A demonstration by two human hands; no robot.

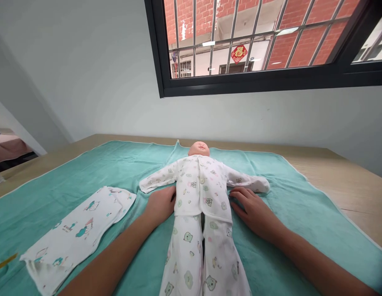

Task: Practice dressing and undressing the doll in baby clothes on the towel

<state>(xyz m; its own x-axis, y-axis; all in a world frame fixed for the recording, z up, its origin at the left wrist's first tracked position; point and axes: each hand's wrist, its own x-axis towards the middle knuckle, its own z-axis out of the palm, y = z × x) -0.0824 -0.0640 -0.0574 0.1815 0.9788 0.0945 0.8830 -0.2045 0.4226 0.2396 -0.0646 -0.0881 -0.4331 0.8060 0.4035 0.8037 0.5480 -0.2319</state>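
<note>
A baby doll lies on its back in the middle, its head at the far end. It wears a white long-sleeved top with small prints and a button at the front. Matching white trousers cover its legs and run toward me. My left hand rests against the left side of the top, fingers loosely bent, the tips partly hidden at the fabric's edge. On the opposite side, my right hand lies below the sleeve with its fingers apart, fingertips beside the top. Neither hand visibly grips anything.
A green blanket spreads under the doll on a wooden table. To the left lies a folded white printed cloth, with a yellow strip near it. Behind stand a pale wall and a barred window.
</note>
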